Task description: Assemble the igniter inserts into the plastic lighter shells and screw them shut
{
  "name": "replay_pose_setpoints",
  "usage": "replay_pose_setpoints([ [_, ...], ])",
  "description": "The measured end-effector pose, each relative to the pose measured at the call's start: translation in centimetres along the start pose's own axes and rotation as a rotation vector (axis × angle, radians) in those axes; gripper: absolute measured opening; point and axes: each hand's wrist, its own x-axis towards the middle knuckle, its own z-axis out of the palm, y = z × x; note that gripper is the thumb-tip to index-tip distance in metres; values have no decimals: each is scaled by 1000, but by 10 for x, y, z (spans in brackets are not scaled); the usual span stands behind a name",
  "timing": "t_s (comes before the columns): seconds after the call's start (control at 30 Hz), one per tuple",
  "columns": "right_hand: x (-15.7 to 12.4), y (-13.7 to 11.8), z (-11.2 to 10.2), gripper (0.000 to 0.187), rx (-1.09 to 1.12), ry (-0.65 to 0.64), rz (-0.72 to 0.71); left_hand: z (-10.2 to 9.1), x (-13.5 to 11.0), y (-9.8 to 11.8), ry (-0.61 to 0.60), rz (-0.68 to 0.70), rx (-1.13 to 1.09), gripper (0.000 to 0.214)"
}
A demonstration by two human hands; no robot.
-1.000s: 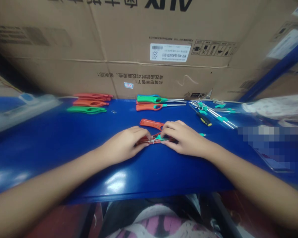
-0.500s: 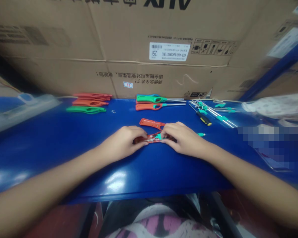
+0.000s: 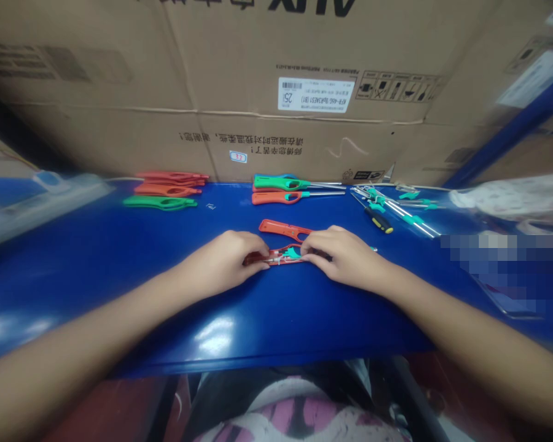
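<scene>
An opened gas lighter [image 3: 281, 260] lies on the blue table, its red half-casing holding a green trigger part [image 3: 292, 252], a thin white wire and other small inner parts. My left hand [image 3: 239, 256] is closed on the casing's left end, thumb and fingers pinching it. At the other end my right hand [image 3: 334, 253] pinches the lighter beside the trigger and covers that section. A bit of green tip shows past my right fingers. Just behind lies a loose orange-red casing half [image 3: 283, 229], partly hidden by my right hand.
Red and green casings [image 3: 166, 191] lie at the back left. Assembled lighters [image 3: 281, 197] rest at back centre. A screwdriver [image 3: 378, 220] and metal tubes with green parts [image 3: 403, 213] lie at right. A cardboard box [image 3: 239, 73] stands behind the table [image 3: 212, 331].
My left hand has shifted slightly left, and my right hand slightly right. More of the lighter's inside shows between them. The green trigger part sits a little differently in the casing.
</scene>
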Motion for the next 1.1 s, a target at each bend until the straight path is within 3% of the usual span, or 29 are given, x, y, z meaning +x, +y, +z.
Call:
replay_pose_setpoints([
  [0.27, 0, -1, 1, 4, -30, 50, 3, 0, 0, 1, -11, -20, 6, 12],
  [0.5, -1, 3, -7, 5, 29, -1, 75, -1, -1, -3, -19, -32, 14, 13],
  [0.8, -1, 6, -10, 8, -5, -34, 44, -1, -5, 5, -13, -104, 93, 19],
  [1.0, -1, 8, -10, 7, 57, -32, 46, 3, -6, 8, -49, 114, 222, 30],
  [1.1, -1, 7, -9, 7, 45, -35, 48, 5, -5, 6, -58, 150, 268, 38],
])
